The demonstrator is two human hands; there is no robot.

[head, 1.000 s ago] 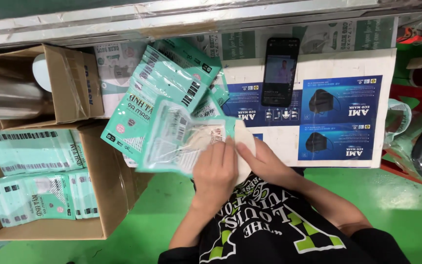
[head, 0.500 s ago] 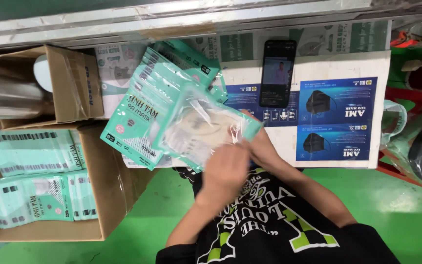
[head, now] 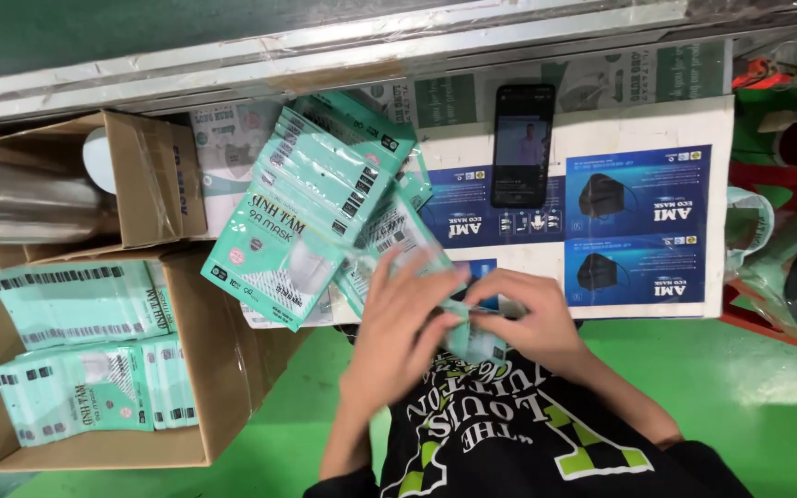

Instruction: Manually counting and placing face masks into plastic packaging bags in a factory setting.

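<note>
While pinched between both, mask packet (head: 458, 309) sits under left hand (head: 408, 318); right hand (head: 528, 318) grips edge.

Pouch stack (head: 311, 217) lies on the table (head: 717, 124), phone (head: 521, 146) right of it, seemingly packed carton (head: 223, 369) left.

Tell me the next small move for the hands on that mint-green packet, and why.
Probably carry it left into the open cardboard box. Both the left hand and right hand pinch one mint-green plastic mask packet at the table edge, and that box already holds flat rows of matching packets.
</note>
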